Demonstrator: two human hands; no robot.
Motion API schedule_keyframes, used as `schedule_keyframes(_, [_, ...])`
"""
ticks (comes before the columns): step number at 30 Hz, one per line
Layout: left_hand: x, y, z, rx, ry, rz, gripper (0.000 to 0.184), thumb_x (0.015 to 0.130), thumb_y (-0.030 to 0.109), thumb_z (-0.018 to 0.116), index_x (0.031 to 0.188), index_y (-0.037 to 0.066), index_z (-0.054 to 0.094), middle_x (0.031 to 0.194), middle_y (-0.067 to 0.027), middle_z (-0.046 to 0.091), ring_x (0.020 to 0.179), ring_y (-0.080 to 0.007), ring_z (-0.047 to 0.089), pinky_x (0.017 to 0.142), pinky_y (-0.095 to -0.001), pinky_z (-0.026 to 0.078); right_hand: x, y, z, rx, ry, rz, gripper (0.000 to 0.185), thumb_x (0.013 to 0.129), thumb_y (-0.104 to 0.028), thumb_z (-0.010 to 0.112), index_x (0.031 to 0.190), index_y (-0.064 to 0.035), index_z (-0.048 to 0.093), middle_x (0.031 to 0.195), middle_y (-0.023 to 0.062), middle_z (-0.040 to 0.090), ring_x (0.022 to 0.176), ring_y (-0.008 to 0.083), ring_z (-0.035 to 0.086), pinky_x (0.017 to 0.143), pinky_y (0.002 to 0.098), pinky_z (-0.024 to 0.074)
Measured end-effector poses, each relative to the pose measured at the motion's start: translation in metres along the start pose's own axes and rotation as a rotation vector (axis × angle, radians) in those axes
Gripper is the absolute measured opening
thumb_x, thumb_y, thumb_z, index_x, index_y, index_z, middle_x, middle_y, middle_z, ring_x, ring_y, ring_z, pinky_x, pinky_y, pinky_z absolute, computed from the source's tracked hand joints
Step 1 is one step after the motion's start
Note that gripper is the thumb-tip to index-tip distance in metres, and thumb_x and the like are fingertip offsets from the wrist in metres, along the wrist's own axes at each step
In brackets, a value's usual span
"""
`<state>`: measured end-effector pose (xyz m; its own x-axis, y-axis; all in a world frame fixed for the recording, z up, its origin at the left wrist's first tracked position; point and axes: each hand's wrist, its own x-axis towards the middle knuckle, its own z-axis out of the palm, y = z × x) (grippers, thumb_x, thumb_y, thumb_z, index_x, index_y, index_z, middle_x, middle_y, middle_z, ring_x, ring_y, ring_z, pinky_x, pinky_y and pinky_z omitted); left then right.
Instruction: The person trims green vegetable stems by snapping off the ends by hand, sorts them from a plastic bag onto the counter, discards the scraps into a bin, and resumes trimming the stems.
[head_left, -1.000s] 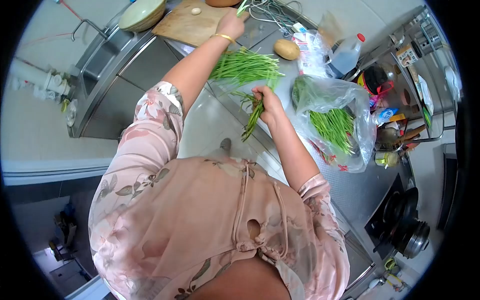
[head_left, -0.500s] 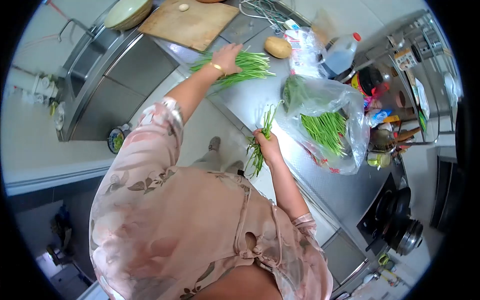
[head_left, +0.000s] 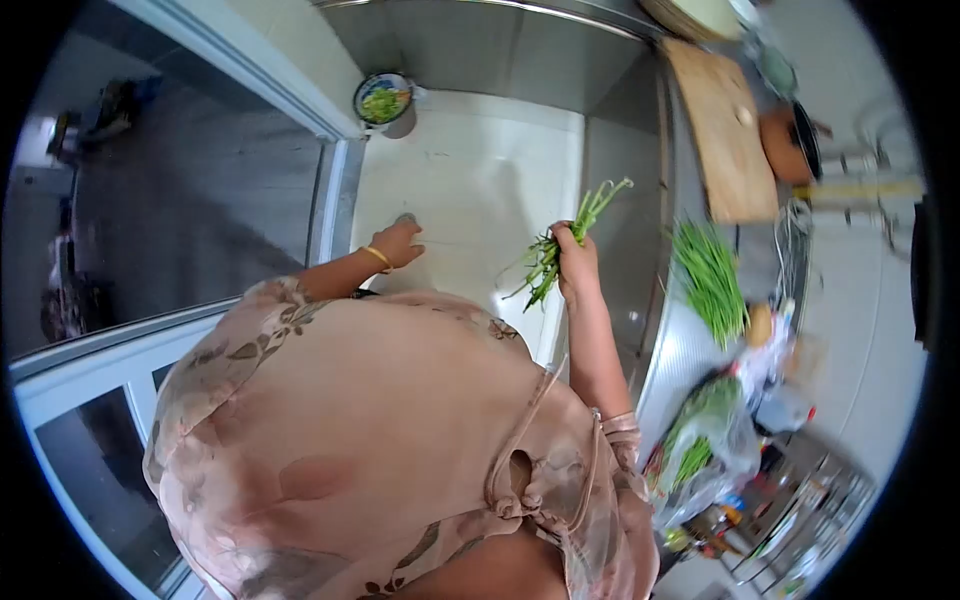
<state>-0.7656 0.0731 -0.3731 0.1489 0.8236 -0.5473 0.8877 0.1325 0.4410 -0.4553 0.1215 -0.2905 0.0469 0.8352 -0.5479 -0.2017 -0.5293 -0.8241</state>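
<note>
My right hand is closed round a small bunch of green stalks, some limp and dark, held over the floor beside the counter. My left hand, with a yellow bracelet at its wrist, hangs over the floor with fingers apart and holds nothing. A pile of long green stalks lies on the metal counter at the right. Below it a clear plastic bag holds more green stalks.
A bin with green scraps stands by the wall at the top. A cutting board, a brown pot, a potato and a jug are on the counter. A doorway opens at the left.
The view has swung towards the left, bringing the bin nearer the middle. My left hand has come off the pile of stalks and dropped over the floor. My right hand still grips its bunch.
</note>
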Motion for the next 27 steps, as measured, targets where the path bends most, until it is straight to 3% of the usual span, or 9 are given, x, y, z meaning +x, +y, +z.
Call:
schedule_keyframes(5, [0.015,-0.188,-0.032,-0.250,0.163,-0.203,0.049,0.074,0.031,0.059,0.112,0.002,0.050,0.116,-0.0171,0.048,0.109,-0.0301,0.044,0.094,-0.0352,0.033,0.129,-0.012,0.216,-0.135,-0.187,0.077,0.011,0.075,-0.013,0.054,0.081,-0.0028,0.054,0.070,0.0023,0.050,0.061,0.0115,0.046,0.054,0.0252,0.0383])
schedule_keyframes(7, [0.004,-0.241,-0.048,-0.475,0.273,-0.392,0.047,0.075,0.029,0.059,0.111,0.001,0.050,0.113,-0.0195,0.049,0.104,-0.0311,0.047,0.090,-0.0356,0.037,0.180,-0.019,0.301,-0.083,-0.184,0.135,0.014,0.075,-0.013,0.056,0.080,0.0000,0.054,0.069,0.0070,0.051,0.056,0.0163,0.048,0.050,0.0288,0.0409])
schedule_keyframes(11, [-0.025,-0.334,-0.041,-0.582,0.380,-0.618,0.043,0.075,0.025,0.058,0.108,-0.002,0.051,0.108,-0.0206,0.052,0.097,-0.0321,0.051,0.084,-0.0363,0.041,0.301,0.009,0.430,-0.157,-0.145,0.212,0.014,0.074,-0.012,0.056,0.080,0.0002,0.053,0.069,0.0084,0.052,0.058,0.0193,0.050,0.052,0.0325,0.0424])
schedule_keyframes(15, [-0.062,-0.372,0.009,-0.478,0.297,-0.833,0.043,0.074,0.026,0.060,0.107,-0.001,0.052,0.104,-0.0196,0.055,0.095,-0.0304,0.054,0.085,-0.0352,0.041,0.415,0.061,0.509,-0.215,-0.127,0.319,0.021,0.077,-0.012,0.055,0.094,0.0007,0.051,0.079,0.0109,0.054,0.067,0.0224,0.053,0.060,0.0381,0.0462])
schedule_keyframes(16, [-0.068,-0.365,0.010,-0.638,0.333,-0.866,0.044,0.073,0.026,0.061,0.107,-0.001,0.053,0.105,-0.0193,0.055,0.094,-0.0300,0.055,0.083,-0.0344,0.043,0.430,0.067,0.522,-0.203,-0.168,0.347,0.024,0.078,-0.013,0.054,0.097,0.0010,0.049,0.083,0.0115,0.054,0.068,0.0238,0.054,0.062,0.0392,0.0466])
schedule_keyframes(17, [-0.069,-0.359,0.003,-0.778,0.238,-0.984,0.045,0.073,0.026,0.061,0.108,0.000,0.052,0.104,-0.0188,0.055,0.093,-0.0289,0.055,0.082,-0.0341,0.043,0.442,0.072,0.533,-0.192,-0.210,0.374,0.026,0.079,-0.013,0.054,0.100,0.0013,0.048,0.086,0.0121,0.054,0.069,0.0251,0.054,0.064,0.0404,0.0470])
schedule_keyframes(21, [-0.055,-0.343,-0.018,-0.707,0.140,-0.956,0.049,0.073,0.023,0.062,0.113,0.000,0.048,0.109,-0.0189,0.052,0.092,-0.0267,0.056,0.081,-0.0350,0.044,0.496,0.101,0.558,-0.171,-0.200,0.376,0.036,0.081,-0.015,0.053,0.112,0.0007,0.043,0.104,0.0148,0.048,0.086,0.0296,0.052,0.072,0.0445,0.0466])
schedule_keyframes(24, [-0.043,-0.347,-0.020,-0.795,0.202,-0.864,0.048,0.074,0.022,0.061,0.113,0.000,0.047,0.109,-0.0191,0.052,0.092,-0.0271,0.056,0.080,-0.0346,0.045,0.438,0.030,0.579,-0.121,-0.285,0.481,0.044,0.080,-0.017,0.054,0.118,-0.0011,0.038,0.116,0.0149,0.040,0.103,0.0320,0.044,0.081,0.0469,0.0418])
schedule_keyframes(27, [-0.016,-0.344,-0.050,-0.765,0.214,-0.838,0.046,0.075,0.021,0.061,0.113,-0.001,0.047,0.108,-0.0187,0.052,0.093,-0.0272,0.055,0.079,-0.0343,0.045,0.444,0.025,0.584,-0.217,-0.118,0.420,0.041,0.078,-0.020,0.054,0.113,-0.0033,0.043,0.115,0.0129,0.045,0.096,0.0301,0.046,0.074,0.0497,0.0394])
